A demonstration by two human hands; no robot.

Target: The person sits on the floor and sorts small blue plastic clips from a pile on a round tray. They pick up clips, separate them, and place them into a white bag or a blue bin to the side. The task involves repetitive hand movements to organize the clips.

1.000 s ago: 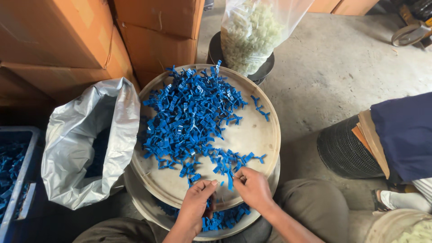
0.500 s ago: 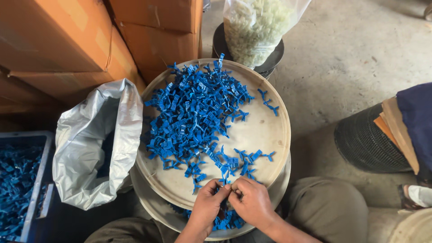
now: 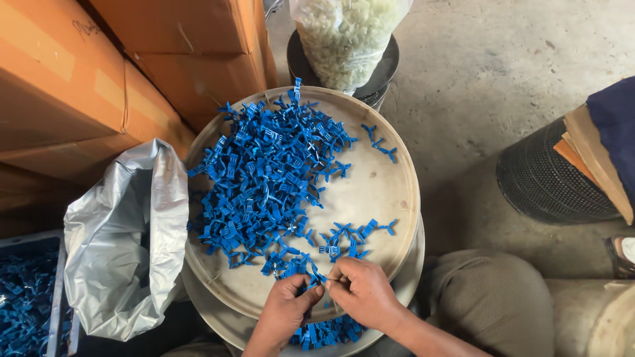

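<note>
Your two hands meet at the near edge of the round tray (image 3: 397, 198). Your left hand (image 3: 286, 309) and your right hand (image 3: 362, 291) both pinch one small blue part (image 3: 316, 277) between the fingertips; each grip is closed tightly on it, just above the tray's rim.

The tray is pale and shallow. It holds a big heap of blue parts (image 3: 264, 178), too many to count, thick on the far left side and thinner toward you. This tray sits on a second tray (image 3: 218, 317), which shows below it. In that lower tray, between your wrists, lies a smaller lot of blue parts (image 3: 324, 332).

Left of the trays stands one silver bag (image 3: 119, 251), open at the top; I cannot tell what is inside. At the far left edge is one bin (image 3: 58, 291) with more blue parts.

Behind the trays one clear bag (image 3: 347, 36) full of pale small pieces stands on a dark round stand (image 3: 387, 63). Orange-brown cartons (image 3: 79, 86), at least three, are stacked at the upper left. At the right stands one black mesh drum (image 3: 549, 178).
</note>
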